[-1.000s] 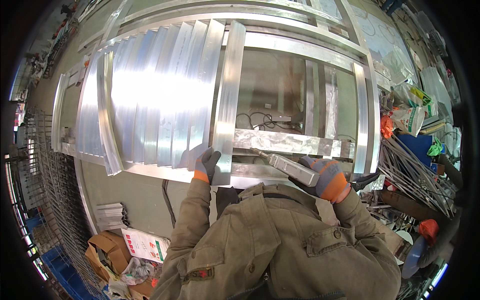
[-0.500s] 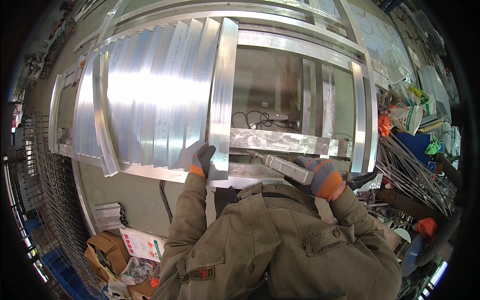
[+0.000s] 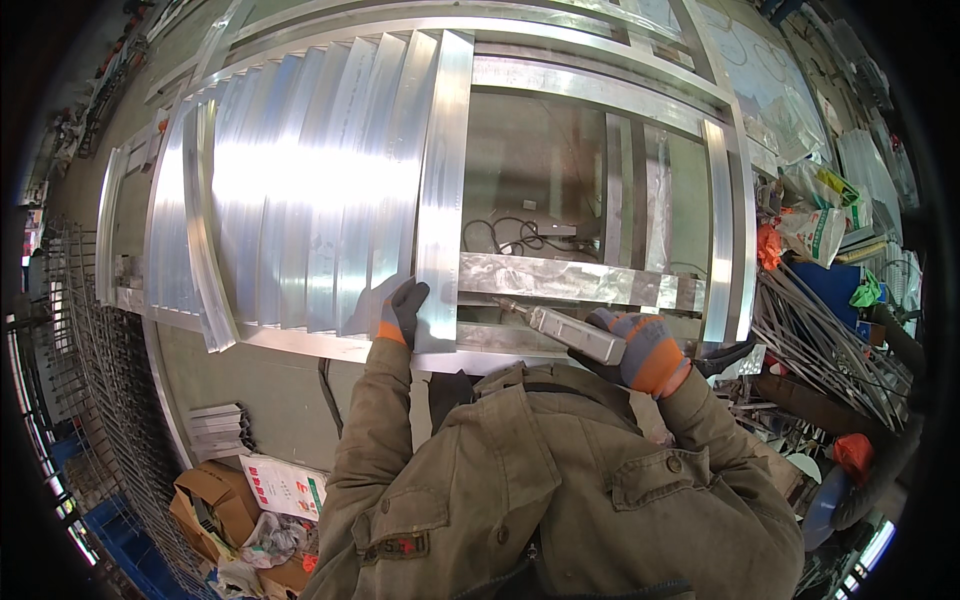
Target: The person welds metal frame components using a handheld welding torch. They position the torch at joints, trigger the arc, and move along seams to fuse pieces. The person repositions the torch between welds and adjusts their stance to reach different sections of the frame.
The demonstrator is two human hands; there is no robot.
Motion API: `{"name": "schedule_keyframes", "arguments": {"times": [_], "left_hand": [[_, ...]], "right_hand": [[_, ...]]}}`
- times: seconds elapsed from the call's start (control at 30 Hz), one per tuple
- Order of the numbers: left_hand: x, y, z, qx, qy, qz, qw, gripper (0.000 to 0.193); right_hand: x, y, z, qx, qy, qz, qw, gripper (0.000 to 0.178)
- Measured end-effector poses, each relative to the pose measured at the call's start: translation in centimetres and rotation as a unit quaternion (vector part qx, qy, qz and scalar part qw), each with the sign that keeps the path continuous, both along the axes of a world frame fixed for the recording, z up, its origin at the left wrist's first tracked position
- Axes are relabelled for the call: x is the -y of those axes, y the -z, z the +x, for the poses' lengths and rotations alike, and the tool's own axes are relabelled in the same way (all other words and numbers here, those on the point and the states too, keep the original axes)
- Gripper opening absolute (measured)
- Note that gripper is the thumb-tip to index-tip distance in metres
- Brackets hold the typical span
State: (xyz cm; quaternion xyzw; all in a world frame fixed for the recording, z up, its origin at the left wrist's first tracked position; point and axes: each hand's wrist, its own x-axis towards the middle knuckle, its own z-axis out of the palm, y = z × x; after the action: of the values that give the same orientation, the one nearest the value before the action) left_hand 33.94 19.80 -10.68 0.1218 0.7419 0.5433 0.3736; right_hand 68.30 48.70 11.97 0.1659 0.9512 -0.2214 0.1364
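My left hand (image 3: 403, 308), in a grey and orange glove, closes on the left edge of a long shiny metal slat (image 3: 440, 200) near its near end. That slat lies across the metal frame (image 3: 600, 95), at the right end of a row of overlapping slats (image 3: 310, 200). My right hand (image 3: 650, 350), gloved alike, is closed around a hand-held power tool (image 3: 577, 336) with a grey box-shaped body. The tool's thin tip points left and away over the frame's near side, apart from the slat. My palm hides its grip.
One loose bent strip (image 3: 202, 230) lies over the left slats. A flat crossbar (image 3: 580, 280) spans the frame's right part, with a dark cable (image 3: 515, 240) beyond it. Thin rods (image 3: 830, 330) and bags (image 3: 815, 220) pile up at right. A cardboard box (image 3: 215, 510) stands lower left.
The slat under my left hand has shifted slightly away from me and to the left, closer to the row. My left hand moved with it; the tool has barely moved.
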Motion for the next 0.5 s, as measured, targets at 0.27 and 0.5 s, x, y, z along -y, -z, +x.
{"name": "schedule_keyframes", "arguments": {"times": [0.27, 0.5], "left_hand": [[0.1, -0.4, 0.2, 0.005, -0.011, -0.002, 1.000, 0.042], [-0.1, -0.7, 0.5, 0.027, -0.049, 0.015, 0.998, 0.042]], "right_hand": [[0.0, -0.6, -0.5, -0.030, 0.010, -0.020, 0.999, 0.040], [0.1, -1.4, -0.9, -0.004, 0.002, -0.012, 1.000, 0.039]]}}
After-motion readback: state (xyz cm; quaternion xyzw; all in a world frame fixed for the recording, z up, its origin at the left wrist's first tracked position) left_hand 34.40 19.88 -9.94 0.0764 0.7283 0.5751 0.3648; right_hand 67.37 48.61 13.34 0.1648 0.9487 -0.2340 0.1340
